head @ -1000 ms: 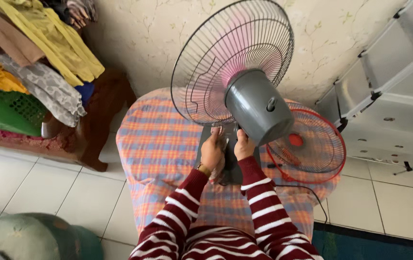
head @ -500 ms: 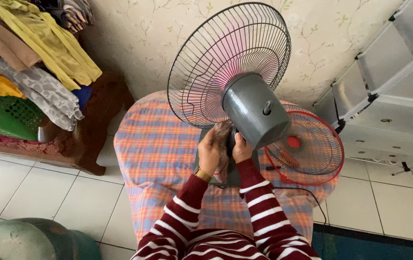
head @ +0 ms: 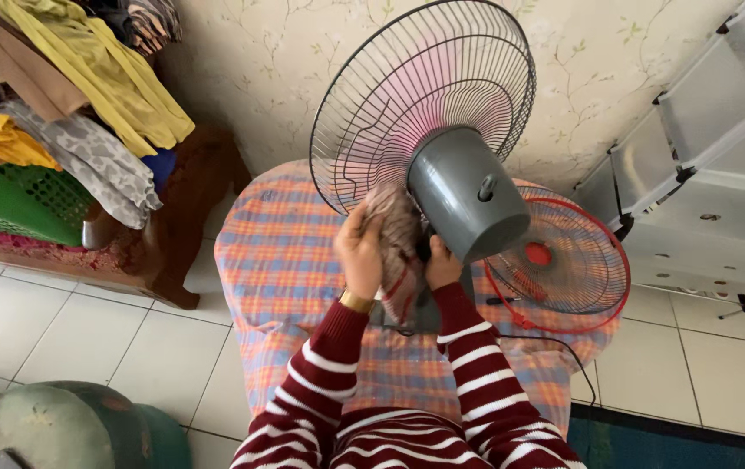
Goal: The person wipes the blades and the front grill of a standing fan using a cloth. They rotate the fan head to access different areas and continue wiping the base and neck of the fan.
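**Cloth lifted against the fan's rear guard**

The left hand (head: 359,252) grasps a brownish cloth (head: 396,243) and presses it up against the wire guard (head: 407,95) of the fan, beside the grey motor housing (head: 468,195). A second ago this hand sat lower, at the fan's neck near the dark base (head: 425,313); half a second ago it had begun to rise with the cloth bunched between both hands. The right hand (head: 442,265) is closed on the fan's neck just under the housing, about where it was before.

Beyond the right hand, a detached red guard (head: 563,269) lies flat on the tabletop (head: 277,252), which wears an orange-and-blue plaid cover; a black cord (head: 555,343) trails off its edge. Further right stands a white shelf unit (head: 711,148). Well to the left of the left hand, clothes (head: 86,104) are heaped over a green basket (head: 16,204) on a wooden bench (head: 173,234).
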